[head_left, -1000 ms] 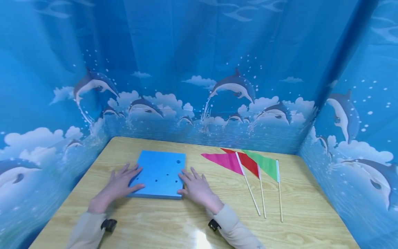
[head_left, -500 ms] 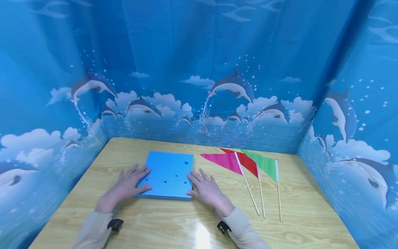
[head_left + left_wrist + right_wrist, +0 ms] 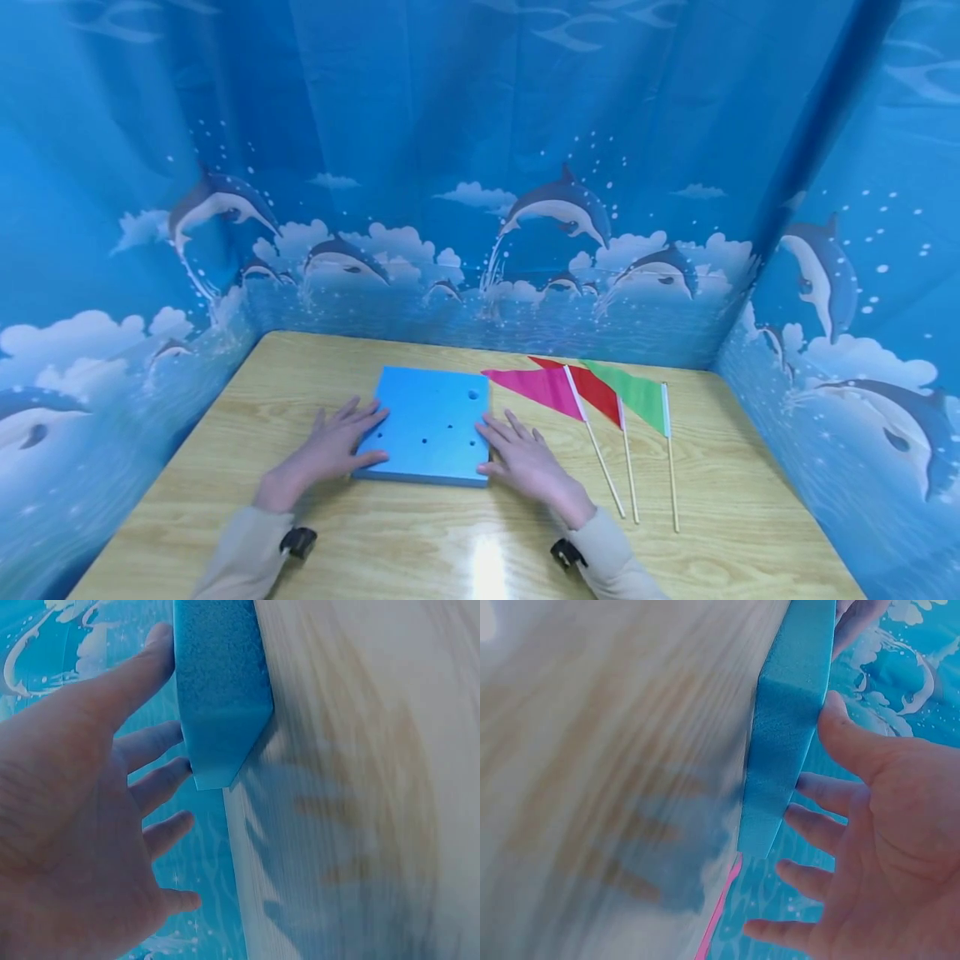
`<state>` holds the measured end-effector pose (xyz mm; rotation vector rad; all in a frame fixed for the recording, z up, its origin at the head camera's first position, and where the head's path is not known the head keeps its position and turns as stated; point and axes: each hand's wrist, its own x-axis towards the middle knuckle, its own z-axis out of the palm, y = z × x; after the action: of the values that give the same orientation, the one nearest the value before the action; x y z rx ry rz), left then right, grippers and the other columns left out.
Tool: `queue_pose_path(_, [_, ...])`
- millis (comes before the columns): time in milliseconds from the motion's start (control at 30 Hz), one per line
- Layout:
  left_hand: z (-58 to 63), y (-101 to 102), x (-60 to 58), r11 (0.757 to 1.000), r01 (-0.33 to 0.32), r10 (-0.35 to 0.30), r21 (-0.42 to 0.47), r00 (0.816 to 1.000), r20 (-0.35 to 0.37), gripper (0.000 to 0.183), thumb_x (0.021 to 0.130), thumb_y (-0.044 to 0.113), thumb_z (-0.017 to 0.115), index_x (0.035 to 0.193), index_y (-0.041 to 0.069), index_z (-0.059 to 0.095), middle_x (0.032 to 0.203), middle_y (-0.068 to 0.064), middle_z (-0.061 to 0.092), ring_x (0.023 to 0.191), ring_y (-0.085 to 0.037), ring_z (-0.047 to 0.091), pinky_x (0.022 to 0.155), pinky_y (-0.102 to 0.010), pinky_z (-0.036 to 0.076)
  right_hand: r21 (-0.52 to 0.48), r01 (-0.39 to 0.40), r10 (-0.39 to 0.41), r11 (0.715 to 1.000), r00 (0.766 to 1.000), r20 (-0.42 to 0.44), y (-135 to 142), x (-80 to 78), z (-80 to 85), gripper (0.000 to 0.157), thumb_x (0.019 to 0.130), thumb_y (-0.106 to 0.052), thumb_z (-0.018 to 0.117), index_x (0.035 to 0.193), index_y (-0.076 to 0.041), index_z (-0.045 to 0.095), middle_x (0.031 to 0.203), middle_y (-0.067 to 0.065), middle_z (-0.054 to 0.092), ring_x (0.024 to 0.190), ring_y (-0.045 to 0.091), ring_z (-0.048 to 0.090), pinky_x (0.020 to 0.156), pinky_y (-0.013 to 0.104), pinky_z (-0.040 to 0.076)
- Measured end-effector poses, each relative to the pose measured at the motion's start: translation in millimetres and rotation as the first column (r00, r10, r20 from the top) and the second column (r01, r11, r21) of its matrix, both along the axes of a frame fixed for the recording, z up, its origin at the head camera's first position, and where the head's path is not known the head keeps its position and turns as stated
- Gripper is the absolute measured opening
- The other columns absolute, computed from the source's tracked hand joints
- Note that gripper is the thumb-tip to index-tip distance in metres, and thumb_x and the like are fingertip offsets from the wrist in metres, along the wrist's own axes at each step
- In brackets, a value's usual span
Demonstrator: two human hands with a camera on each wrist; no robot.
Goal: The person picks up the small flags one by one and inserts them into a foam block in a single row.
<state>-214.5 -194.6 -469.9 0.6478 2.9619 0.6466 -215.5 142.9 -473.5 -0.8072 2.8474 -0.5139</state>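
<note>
A blue foam block (image 3: 427,408) with several small holes in its top lies flat on the wooden table, left of the flags. At its left edge rests my left hand (image 3: 333,446), fingers spread and straight, thumb and fingertips on the top near the edge. My right hand (image 3: 528,462) touches the opposite edge the same way, fingers spread. In the left wrist view the thumb and fingertips meet the upper edge of the foam block (image 3: 221,697). The right wrist view shows the thumb and fingers along the upper edge of the foam block (image 3: 787,735).
Three triangular flags on thin sticks lie right of the block: a pink flag (image 3: 543,390), a red flag (image 3: 600,396) and a green flag (image 3: 637,398). The pink tip reaches close to the block. A blue dolphin-print curtain (image 3: 420,167) surrounds the table (image 3: 405,542).
Both hands have moved to the right together, and the foam block has slid right with them, closer to the pink flag. The flags lie as before.
</note>
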Motion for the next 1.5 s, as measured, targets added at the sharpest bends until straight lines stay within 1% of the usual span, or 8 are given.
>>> queue_pose_path(367, [-7.2, 21.6, -1.2, 0.999, 0.053, -0.053, 0.004, 0.998, 0.02, 0.077, 0.092, 0.052, 0.068, 0.152, 0.008, 0.046, 0.16, -0.016, 0.037, 0.149, -0.048, 0.023, 0.109, -0.082, 0.008, -0.004, 0.037, -0.037, 0.999, 0.999, 0.005, 29.8, 9.4, 1.1, 0.068, 0.099, -0.04, 0.064, 0.157, -0.016, 0.039, 0.166, 0.007, 0.03, 0.154, 0.042, 0.015, 0.113, 0.076, 0.02])
queue_pose_path(533, [-9.2, 31.3, -0.9, 0.998, 0.067, -0.067, 0.001, 0.997, 0.035, 0.078, 0.093, 0.054, 0.067, 0.153, 0.011, 0.045, 0.162, -0.014, 0.035, 0.151, -0.046, 0.02, 0.111, -0.08, 0.006, -0.033, 0.046, -0.045, 0.998, 0.999, 0.023, 41.7, 14.2, 3.4, 0.068, 0.098, -0.038, 0.065, 0.156, -0.014, 0.04, 0.165, 0.009, 0.031, 0.153, 0.043, 0.015, 0.113, 0.076, 0.019])
queue_pose_path(633, [-8.5, 37.4, 0.2, 0.997, 0.079, -0.079, 0.004, 0.996, 0.049, 0.077, 0.093, 0.053, 0.067, 0.154, 0.012, 0.044, 0.162, -0.012, 0.034, 0.152, -0.044, 0.018, 0.113, -0.078, 0.005, -0.03, 0.053, -0.052, 0.998, 0.998, 0.03, 49.2, 15.9, 3.7, 0.068, 0.098, -0.038, 0.065, 0.156, -0.014, 0.041, 0.165, 0.009, 0.031, 0.153, 0.043, 0.015, 0.114, 0.075, 0.019])
queue_pose_path(867, [-8.5, 51.4, 1.9, 0.993, 0.116, -0.116, 0.006, 0.992, 0.047, 0.076, 0.093, 0.052, 0.067, 0.154, 0.013, 0.044, 0.163, -0.011, 0.034, 0.153, -0.042, 0.018, 0.113, -0.078, 0.005, -0.031, 0.068, -0.066, 0.997, 0.996, 0.052, 66.0, 19.0, 4.1, 0.068, 0.097, -0.035, 0.067, 0.155, -0.012, 0.042, 0.164, 0.01, 0.032, 0.153, 0.044, 0.014, 0.115, 0.073, 0.02])
queue_pose_path(1000, [-8.6, 58.4, 2.7, 0.991, 0.132, -0.132, 0.002, 0.99, 0.038, 0.075, 0.093, 0.052, 0.068, 0.154, 0.014, 0.045, 0.163, -0.01, 0.035, 0.153, -0.042, 0.019, 0.114, -0.077, 0.005, -0.042, 0.058, -0.057, 0.997, 0.998, 0.024, 75.0, 22.0, 4.1, 0.069, 0.096, -0.035, 0.069, 0.154, -0.01, 0.043, 0.163, 0.014, 0.034, 0.151, 0.049, 0.017, 0.113, 0.074, 0.023])
queue_pose_path(1100, [-8.4, 63.8, 3.6, 0.989, 0.145, -0.146, 0.011, 0.989, 0.039, 0.076, 0.092, 0.052, 0.068, 0.153, 0.014, 0.045, 0.162, -0.01, 0.035, 0.152, -0.042, 0.019, 0.115, -0.076, 0.003, -0.053, 0.061, -0.06, 0.997, 0.998, 0.022, 82.0, 24.7, 4.6, 0.07, 0.095, -0.035, 0.07, 0.154, -0.009, 0.043, 0.162, 0.014, 0.034, 0.15, 0.051, 0.018, 0.111, 0.076, 0.023])
queue_pose_path(1300, [-7.4, 73.5, 6.2, 0.987, 0.159, -0.161, 0.03, 0.985, 0.06, 0.076, 0.092, 0.052, 0.068, 0.154, 0.015, 0.045, 0.163, -0.009, 0.034, 0.153, -0.041, 0.018, 0.116, -0.075, 0.002, -0.078, 0.087, -0.081, 0.993, 0.994, 0.072, 93.2, 29.2, 8.5, 0.07, 0.095, -0.036, 0.07, 0.154, -0.009, 0.043, 0.163, 0.014, 0.033, 0.151, 0.049, 0.014, 0.113, 0.075, 0.02])
queue_pose_path(1500, [-6.4, 80.1, 9.1, 0.985, 0.168, -0.171, 0.042, 0.982, 0.076, 0.076, 0.092, 0.051, 0.069, 0.154, 0.015, 0.044, 0.164, -0.009, 0.032, 0.153, -0.041, 0.016, 0.116, -0.074, 0.0, -0.073, 0.091, -0.084, 0.993, 0.992, 0.091, 101.2, 33.6, 11.3, 0.071, 0.095, -0.039, 0.068, 0.154, -0.009, 0.043, 0.164, 0.014, 0.032, 0.151, 0.05, 0.012, 0.115, 0.074, 0.017])
